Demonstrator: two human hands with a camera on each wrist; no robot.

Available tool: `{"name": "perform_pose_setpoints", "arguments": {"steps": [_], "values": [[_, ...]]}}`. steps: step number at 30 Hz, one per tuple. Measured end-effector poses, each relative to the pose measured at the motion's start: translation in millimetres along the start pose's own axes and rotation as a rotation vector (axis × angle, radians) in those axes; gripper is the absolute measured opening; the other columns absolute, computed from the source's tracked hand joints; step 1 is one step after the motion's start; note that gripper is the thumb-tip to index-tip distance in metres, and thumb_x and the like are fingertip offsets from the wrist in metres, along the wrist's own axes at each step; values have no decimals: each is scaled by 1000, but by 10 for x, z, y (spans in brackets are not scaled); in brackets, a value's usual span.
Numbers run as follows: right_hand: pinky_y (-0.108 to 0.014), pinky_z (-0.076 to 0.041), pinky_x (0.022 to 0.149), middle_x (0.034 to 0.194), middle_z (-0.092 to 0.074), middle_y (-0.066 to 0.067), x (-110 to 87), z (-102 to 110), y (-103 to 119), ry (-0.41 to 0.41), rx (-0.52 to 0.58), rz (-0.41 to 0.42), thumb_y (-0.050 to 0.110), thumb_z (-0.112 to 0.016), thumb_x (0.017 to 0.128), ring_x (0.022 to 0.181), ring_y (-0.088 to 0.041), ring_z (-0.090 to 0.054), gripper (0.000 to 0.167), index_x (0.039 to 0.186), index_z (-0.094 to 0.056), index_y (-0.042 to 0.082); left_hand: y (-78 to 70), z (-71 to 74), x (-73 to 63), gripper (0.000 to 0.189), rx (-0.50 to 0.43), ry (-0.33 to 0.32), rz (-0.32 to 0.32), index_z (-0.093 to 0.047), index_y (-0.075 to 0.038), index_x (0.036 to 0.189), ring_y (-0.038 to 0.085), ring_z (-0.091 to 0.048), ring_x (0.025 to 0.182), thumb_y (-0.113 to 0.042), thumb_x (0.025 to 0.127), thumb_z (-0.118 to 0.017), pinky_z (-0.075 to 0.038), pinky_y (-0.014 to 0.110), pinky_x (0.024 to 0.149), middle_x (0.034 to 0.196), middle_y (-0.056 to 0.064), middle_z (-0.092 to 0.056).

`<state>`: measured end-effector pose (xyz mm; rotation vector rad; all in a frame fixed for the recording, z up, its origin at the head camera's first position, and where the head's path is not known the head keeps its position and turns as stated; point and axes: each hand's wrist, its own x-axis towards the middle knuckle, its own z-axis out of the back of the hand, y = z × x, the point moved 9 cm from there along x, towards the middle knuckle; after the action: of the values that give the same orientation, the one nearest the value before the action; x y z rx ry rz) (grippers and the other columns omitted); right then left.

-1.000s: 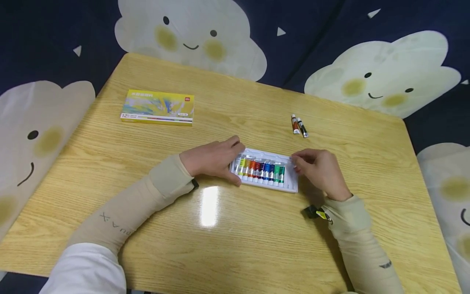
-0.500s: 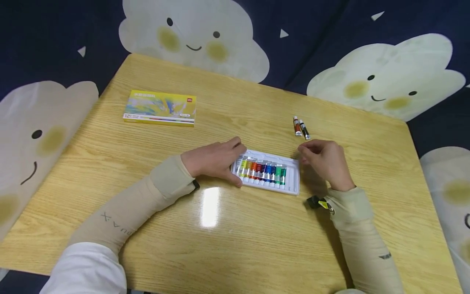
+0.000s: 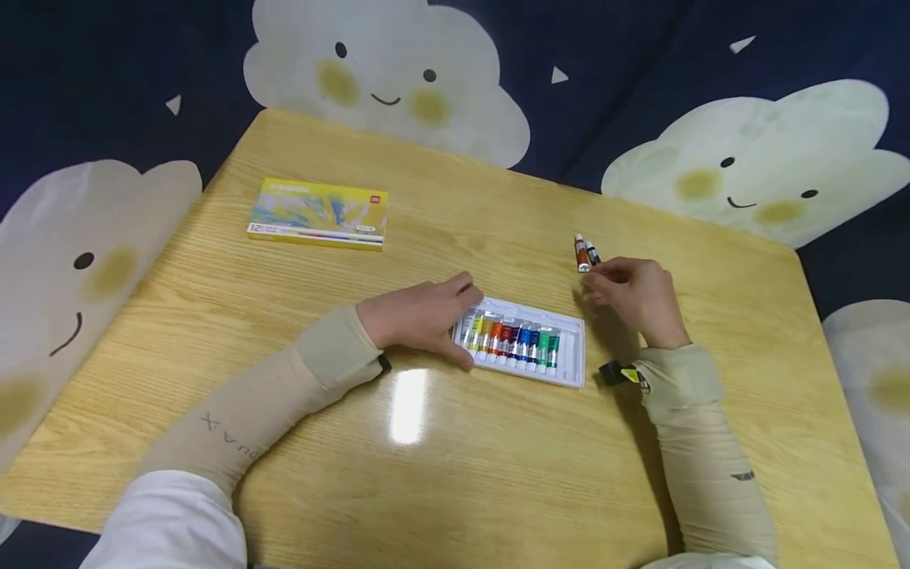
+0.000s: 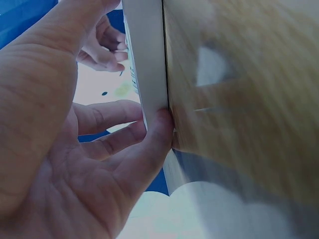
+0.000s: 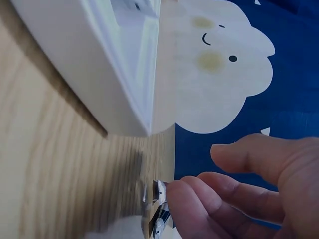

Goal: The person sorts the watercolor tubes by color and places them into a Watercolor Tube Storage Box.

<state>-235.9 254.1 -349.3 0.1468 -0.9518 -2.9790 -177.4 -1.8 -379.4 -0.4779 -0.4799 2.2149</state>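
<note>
A white plastic tray (image 3: pixel 571 359) lies on the table with a row of coloured paint tubes (image 3: pixel 508 340) in it. My left hand (image 3: pixel 423 316) grips the tray's left end. In the left wrist view its thumb is on the tray's side wall (image 4: pixel 144 59), with the fingers at the far side. Past the tray's back right corner, my right hand (image 3: pixel 640 296) is close to a reddish-brown paint tube (image 3: pixel 581 253) and a black paint tube (image 3: pixel 593 250). In the right wrist view its thumb and fingers stand apart, fingertips right at the tubes' silver ends (image 5: pixel 159 194).
A yellow paint box (image 3: pixel 320 213) with a printed lid lies at the back left of the wooden table (image 3: pixel 455 474). Behind the table hangs a dark blue cloth (image 3: pixel 569 32) printed with smiling clouds.
My right hand has moved from the tray's right end away and back to the two loose tubes. The left hand keeps its grip on the tray. The head view has shifted slightly.
</note>
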Motion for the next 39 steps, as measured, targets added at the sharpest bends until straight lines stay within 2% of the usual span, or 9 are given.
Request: {"name": "perform_pose_setpoints", "arguments": {"steps": [8, 15, 23, 28, 30, 32, 36, 39], "values": [[-18, -53, 61, 107, -77, -22, 149, 41, -97, -13, -39, -14, 28, -71, 97, 73, -17, -76, 29, 114, -75, 5, 4, -13, 1, 87, 3, -3, 1, -48, -5, 141, 19, -57, 92, -59, 82, -81, -55, 35, 88, 128, 8, -48], [-20, -52, 57, 108, -76, -21, 270, 73, -192, -55, -58, -37, 29, -72, 95, 71, -7, -68, 31, 115, -74, 5, -8, -9, -9, 87, 14, -9, -11, -48, -4, 140, 19, -56, 91, -60, 82, -80, -55, 35, 86, 126, 9, -48], [-16, -49, 54, 101, -78, -22, 351, 81, -190, -132, -71, 16, 24, -75, 93, 61, 4, -63, 27, 110, -76, 3, -18, 7, -6, 86, 27, -13, -19, -49, -3, 139, 19, -56, 88, -60, 82, -80, -55, 35, 84, 124, 9, -49], [-12, -47, 56, 103, -78, -21, 387, 49, -133, -143, -68, 46, 26, -75, 93, 61, 10, -60, 26, 108, -77, 5, -8, -2, 9, 87, 34, -13, -11, -49, -5, 140, 19, -57, 88, -61, 82, -80, -55, 36, 85, 124, 8, -49], [-11, -47, 57, 104, -78, -20, 405, 22, -122, -136, -71, 49, 26, -76, 93, 65, 5, -65, 25, 106, -77, 6, -8, -9, 13, 88, 32, -10, -9, -49, -5, 141, 20, -57, 89, -61, 81, -80, -55, 36, 87, 125, 8, -49], [-11, -46, 60, 104, -78, -19, 419, -7, -100, -127, -97, 64, 26, -78, 91, 73, -7, -70, 24, 106, -77, 6, -8, -15, 14, 88, 26, -7, -8, -48, -5, 142, 20, -57, 90, -61, 81, -80, -55, 36, 87, 125, 8, -49], [-20, -47, 70, 105, -78, -19, 440, -59, -46, -104, -152, 107, 24, -80, 91, 90, -29, -75, 23, 106, -78, 7, 3, -15, 9, 88, 15, -5, -2, -48, -5, 142, 19, -57, 90, -60, 82, -80, -55, 35, 86, 125, 8, -49], [-29, -49, 74, 105, -78, -18, 449, -81, -23, -92, -171, 124, 22, -80, 91, 94, -33, -74, 21, 105, -78, 7, 10, -11, 7, 87, 11, -9, -2, -48, -5, 142, 19, -57, 89, -60, 82, -80, -55, 34, 86, 125, 8, -48]]}}
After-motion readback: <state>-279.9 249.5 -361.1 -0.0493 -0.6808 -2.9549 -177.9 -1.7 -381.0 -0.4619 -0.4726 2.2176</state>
